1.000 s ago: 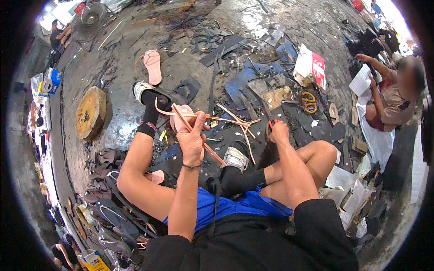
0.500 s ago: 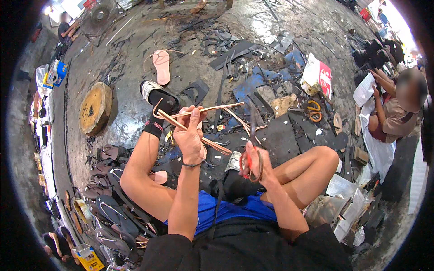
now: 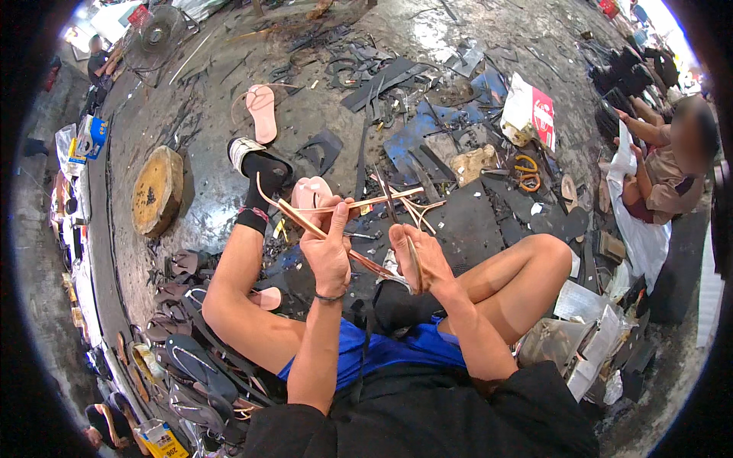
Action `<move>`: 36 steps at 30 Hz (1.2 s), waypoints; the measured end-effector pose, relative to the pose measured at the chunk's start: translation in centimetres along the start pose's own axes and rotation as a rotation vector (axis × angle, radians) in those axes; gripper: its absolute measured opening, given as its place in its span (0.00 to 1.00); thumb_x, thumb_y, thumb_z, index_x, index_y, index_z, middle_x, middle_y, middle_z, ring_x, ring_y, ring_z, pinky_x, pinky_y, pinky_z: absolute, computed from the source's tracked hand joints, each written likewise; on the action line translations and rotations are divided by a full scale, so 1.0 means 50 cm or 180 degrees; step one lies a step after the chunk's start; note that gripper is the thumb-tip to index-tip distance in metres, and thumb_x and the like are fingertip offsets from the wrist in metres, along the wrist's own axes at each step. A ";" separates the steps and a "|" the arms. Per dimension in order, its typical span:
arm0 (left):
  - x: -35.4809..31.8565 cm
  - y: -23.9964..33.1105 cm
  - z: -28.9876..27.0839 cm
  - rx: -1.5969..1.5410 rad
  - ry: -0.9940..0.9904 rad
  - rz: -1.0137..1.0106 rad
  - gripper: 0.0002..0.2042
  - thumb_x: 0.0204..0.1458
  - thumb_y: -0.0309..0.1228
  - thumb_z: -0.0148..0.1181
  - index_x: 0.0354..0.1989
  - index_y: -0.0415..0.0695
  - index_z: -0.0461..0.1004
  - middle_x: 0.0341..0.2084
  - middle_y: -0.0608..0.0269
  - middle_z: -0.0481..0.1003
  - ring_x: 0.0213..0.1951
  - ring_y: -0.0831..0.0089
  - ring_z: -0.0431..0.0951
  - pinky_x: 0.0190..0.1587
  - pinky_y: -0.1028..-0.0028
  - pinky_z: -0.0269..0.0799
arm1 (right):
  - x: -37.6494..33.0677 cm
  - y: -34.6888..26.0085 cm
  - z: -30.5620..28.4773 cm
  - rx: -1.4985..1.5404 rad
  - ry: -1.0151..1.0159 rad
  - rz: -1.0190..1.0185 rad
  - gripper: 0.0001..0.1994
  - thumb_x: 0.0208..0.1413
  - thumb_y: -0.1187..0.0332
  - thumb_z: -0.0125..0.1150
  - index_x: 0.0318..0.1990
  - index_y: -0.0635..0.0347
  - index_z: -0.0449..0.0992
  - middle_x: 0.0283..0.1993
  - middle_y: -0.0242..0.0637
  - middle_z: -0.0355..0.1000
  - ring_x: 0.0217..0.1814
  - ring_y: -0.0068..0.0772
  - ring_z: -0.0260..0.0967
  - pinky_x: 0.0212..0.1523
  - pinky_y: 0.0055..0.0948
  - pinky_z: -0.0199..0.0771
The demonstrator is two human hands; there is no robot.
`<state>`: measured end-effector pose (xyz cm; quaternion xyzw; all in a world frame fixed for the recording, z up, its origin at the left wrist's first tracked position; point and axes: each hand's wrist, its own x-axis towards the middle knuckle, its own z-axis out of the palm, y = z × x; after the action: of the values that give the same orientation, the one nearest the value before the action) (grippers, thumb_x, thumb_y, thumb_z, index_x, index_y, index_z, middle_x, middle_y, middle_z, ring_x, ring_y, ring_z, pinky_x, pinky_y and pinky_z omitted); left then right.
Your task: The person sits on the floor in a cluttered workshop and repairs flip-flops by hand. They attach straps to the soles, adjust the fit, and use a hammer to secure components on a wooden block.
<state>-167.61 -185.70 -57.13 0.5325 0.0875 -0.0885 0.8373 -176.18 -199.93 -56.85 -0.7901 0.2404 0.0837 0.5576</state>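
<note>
My left hand (image 3: 328, 256) is closed, tan strips (image 3: 299, 220) pinched between thumb and fingers, up off the floor (image 3: 214, 114) between my legs. My right hand (image 3: 427, 263) is curled round the handles of the scissors (image 3: 383, 185), blades overlapping a strip in view; can't tell if they touch. Pink sandal (image 3: 262, 116) lies ahead, round wood block (image 3: 158, 191) off left.

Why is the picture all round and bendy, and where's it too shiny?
Head view: a fisheye lens curves things near the black rim; head view: glare makes a whitish patch on the floor near the top; head view: both upper sides are washed out white.
</note>
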 end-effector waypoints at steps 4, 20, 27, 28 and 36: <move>-0.002 -0.013 0.003 0.0010 0.0052 -0.0122 0.13 0.59 0.25 0.65 0.51 0.38 0.76 0.40 0.56 0.82 0.37 0.75 0.84 0.15 0.87 0.55 | 0.000 0.032 0.010 0.0369 0.0304 0.0172 0.42 0.59 0.25 0.40 0.21 0.62 0.70 0.18 0.35 0.67 0.22 0.30 0.67 0.28 0.33 0.68; -0.022 -0.023 0.021 -0.0255 -0.0408 -0.1230 0.08 0.61 0.31 0.64 0.45 0.43 0.79 0.35 0.70 0.78 0.27 0.90 0.66 0.18 0.87 0.55 | -0.030 0.123 -0.084 0.2310 0.0101 -0.0208 0.08 0.65 0.69 0.61 0.46 0.64 0.75 0.50 0.43 0.77 0.43 0.31 0.78 0.41 0.31 0.83; 0.132 0.067 -0.136 -0.0849 0.0321 -0.0150 0.16 0.63 0.38 0.61 0.55 0.45 0.74 0.43 0.71 0.76 0.37 0.90 0.74 0.18 0.89 0.55 | -0.060 0.124 -0.142 0.3839 0.0552 -0.0482 0.10 0.69 0.63 0.53 0.45 0.61 0.76 0.54 0.48 0.76 0.58 0.44 0.76 0.58 0.49 0.80; 0.127 0.083 -0.126 -0.0738 0.0524 -0.0050 0.16 0.63 0.38 0.61 0.56 0.46 0.73 0.43 0.71 0.76 0.36 0.90 0.74 0.18 0.89 0.54 | -0.056 0.127 -0.149 0.4058 0.0623 -0.0602 0.10 0.69 0.63 0.53 0.45 0.60 0.76 0.55 0.49 0.75 0.59 0.45 0.75 0.59 0.50 0.79; 0.049 0.092 -0.073 0.0222 0.0262 0.0222 0.11 0.60 0.30 0.64 0.49 0.43 0.78 0.34 0.69 0.81 0.26 0.89 0.73 0.17 0.87 0.59 | 0.018 0.025 -0.122 0.4188 -0.0582 -0.0276 0.14 0.70 0.62 0.53 0.56 0.60 0.72 0.35 0.22 0.71 0.30 0.13 0.65 0.26 0.16 0.67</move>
<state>-164.34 -180.60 -55.22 0.5672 0.1001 -0.0402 0.8165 -176.82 -206.13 -56.03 -0.2838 0.1610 -0.0363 0.9446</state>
